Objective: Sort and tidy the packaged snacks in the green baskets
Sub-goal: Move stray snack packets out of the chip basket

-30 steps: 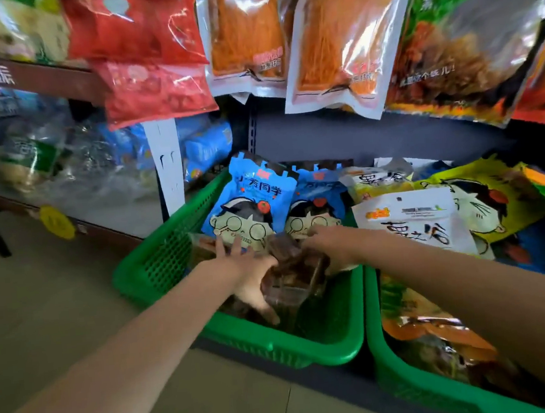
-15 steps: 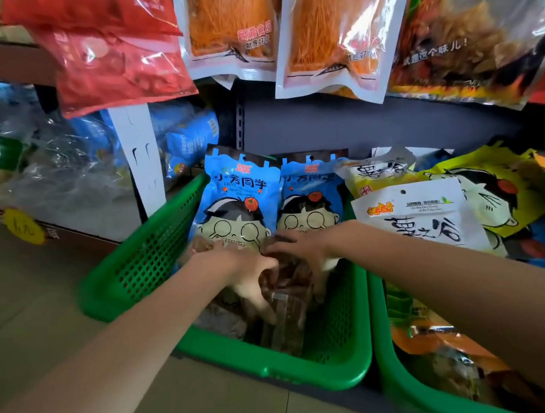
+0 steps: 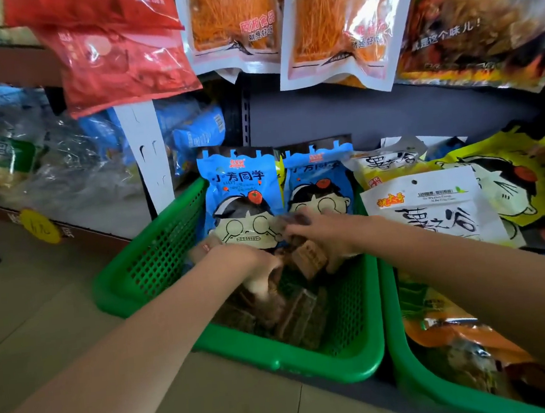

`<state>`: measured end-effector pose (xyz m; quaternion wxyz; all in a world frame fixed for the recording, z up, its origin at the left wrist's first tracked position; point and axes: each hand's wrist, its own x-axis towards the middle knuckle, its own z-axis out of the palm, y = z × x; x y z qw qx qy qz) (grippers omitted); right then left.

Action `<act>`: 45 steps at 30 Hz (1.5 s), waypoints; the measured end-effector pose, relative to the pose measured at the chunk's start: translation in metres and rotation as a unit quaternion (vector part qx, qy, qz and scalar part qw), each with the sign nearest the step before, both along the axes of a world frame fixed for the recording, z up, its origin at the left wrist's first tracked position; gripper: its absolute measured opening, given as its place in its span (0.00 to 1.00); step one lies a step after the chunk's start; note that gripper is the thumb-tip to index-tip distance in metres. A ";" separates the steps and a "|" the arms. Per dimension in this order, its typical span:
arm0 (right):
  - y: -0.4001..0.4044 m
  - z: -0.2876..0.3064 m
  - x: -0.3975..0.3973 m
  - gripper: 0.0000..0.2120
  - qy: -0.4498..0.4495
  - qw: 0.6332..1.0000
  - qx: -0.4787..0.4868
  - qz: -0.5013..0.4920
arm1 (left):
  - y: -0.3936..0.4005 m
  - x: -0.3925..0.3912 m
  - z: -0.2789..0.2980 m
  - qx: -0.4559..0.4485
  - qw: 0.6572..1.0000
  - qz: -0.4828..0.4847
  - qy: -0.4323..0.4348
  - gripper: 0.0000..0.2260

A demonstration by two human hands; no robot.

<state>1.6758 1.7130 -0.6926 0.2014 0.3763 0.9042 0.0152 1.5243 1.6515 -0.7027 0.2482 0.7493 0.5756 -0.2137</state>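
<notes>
A green basket stands on the floor at the shelf's foot. Two blue cartoon-face snack bags lean upright at its back. Clear packs of brown snacks lie in its front half. My left hand reaches into the basket and its fingers curl round one clear brown pack. My right hand grips another brown pack just in front of the blue bags. A second green basket to the right holds an orange pack and other bags.
White and yellow cartoon bags lean above the right basket. Red, orange-strip and dark bags hang overhead from the shelf edge. Clear-wrapped goods fill the low shelf on the left. Tiled floor lies in front.
The view has shifted closer to the left basket. Both hands have moved deeper among the brown packs, the right one now over the pack near the blue bags.
</notes>
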 end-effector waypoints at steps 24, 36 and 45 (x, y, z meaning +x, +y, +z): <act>-0.123 0.200 0.302 0.35 0.546 0.812 0.163 -0.126 | -0.040 0.235 0.165 0.289 0.833 0.087 -0.464 0.11; -0.209 0.163 0.607 0.52 0.315 0.831 0.294 -0.353 | -0.091 0.534 0.131 0.144 0.775 0.078 -0.610 0.10; -0.212 0.071 0.717 0.36 0.161 0.784 0.331 -0.500 | -0.104 0.602 0.081 0.215 0.788 0.009 -0.576 0.12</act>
